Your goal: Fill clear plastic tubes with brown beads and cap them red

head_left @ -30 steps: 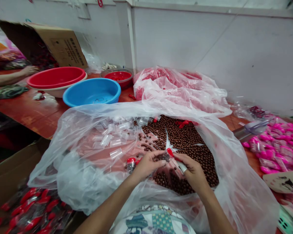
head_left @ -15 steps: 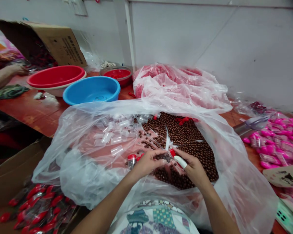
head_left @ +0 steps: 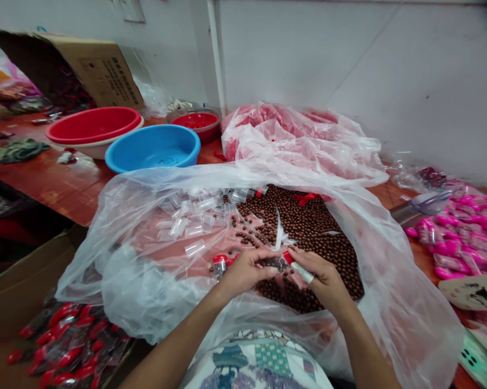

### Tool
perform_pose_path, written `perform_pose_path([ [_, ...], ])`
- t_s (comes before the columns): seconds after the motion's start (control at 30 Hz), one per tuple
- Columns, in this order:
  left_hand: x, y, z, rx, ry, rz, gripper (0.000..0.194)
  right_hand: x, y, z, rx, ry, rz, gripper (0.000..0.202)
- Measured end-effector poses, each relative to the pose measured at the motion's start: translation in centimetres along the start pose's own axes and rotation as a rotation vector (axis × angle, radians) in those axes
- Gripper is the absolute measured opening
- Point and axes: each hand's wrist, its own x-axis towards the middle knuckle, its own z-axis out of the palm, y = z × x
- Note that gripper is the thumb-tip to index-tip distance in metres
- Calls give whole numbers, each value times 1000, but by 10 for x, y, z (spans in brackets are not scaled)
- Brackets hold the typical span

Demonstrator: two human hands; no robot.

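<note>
1. Over the spread plastic bag point(head_left: 138, 310), the left hand point(head_left: 243, 274) had a see-through tube point(head_left: 278, 263) with brown beads inside; its grip was narrow, thumb and fingers around the tube's side.
2. At the tube's right end, the right hand point(head_left: 323, 274) pinched a red cap point(head_left: 287, 257) in an equally narrow grip; whether the cap was fully seated could not be told.
3. A spill seemed the chief risk: with the cap loose, a tilt toward that end could have let beads roll out onto the loose beads point(head_left: 312, 229) close by.
4. A cap pushed on crooked might have jammed or popped off, most likely through uneven pressure; the white wrap point(head_left: 302, 272) on a right-hand digit could have dulled the feel.
5. Too hard a left-hand squeeze could have made the smooth-looking tube slip.
6. The bag's folds lay slack, so a dragging forearm could have sent beads among the spare tubes point(head_left: 194, 248) or onto the red tabletop point(head_left: 68, 192).
7. As for writing, the cardboard box point(head_left: 113, 78) at the far left bore dark printed characters, too blurred to read. On the pale panel point(head_left: 472, 293) at the right was a black figure, with no legible words; no brand could be made out.
</note>
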Motion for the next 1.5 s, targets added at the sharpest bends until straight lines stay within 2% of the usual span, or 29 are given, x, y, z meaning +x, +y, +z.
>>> perform_pose_path([
  [0.13, -1, 2, 2, 40, 37, 17, 36, -1, 0, 8, -115, -26, -41, 46],
  [0.2, -1, 4, 5, -4, 58, 17, 35, -1, 1, 19, -164, 2, -9, 60],
  [0.3, 0, 6, 13, -184, 68, -33, 37, -3, 1, 37, -172, 136, 83, 76],
  [0.4, 4, 6, 22, -469, 35, -119, 42, -3, -1, 45, -203, 215, 119, 71],
  [0.47, 7, 5, 28, -637, -3, -208, 46, -3, -4, 45, -262, 207, 64, 67],
  [0.57, 13, 1, 36, -742, -13, -283, 57, -1, -8, 43, -342, 216, -51, 62],
  [0.73, 16, -4, 46, -713, 165, -269, 45, 1, -6, 48, -420, 286, -171, 60],
  [0.83, 15, -3, 46, -694, 194, -270, 44, 2, -8, 52, -428, 308, -195, 60],
  [0.93, 14, 3, 40, -719, 176, -272, 44, 1, -10, 49, -389, 223, -176, 67],
  [1.03, 10, 14, 30, -716, 176, -208, 41, -2, -3, 35, -326, 122, -104, 75],
  [1.13, 5, 25, 18, -677, 215, -134, 39, -10, 20, 15, -397, 120, 67, 56],
  [1.23, 2, 30, 11, -706, 201, -115, 37, -17, 47, 4, -621, 3, 222, 60],
  [1.33, 2, 30, 8, -761, 156, -173, 40, -20, 59, 4, -729, -85, 270, 60],
  [1.5, 6, 25, 10, -829, 70, -283, 43, -16, 52, 6, -750, -117, 261, 53],
])
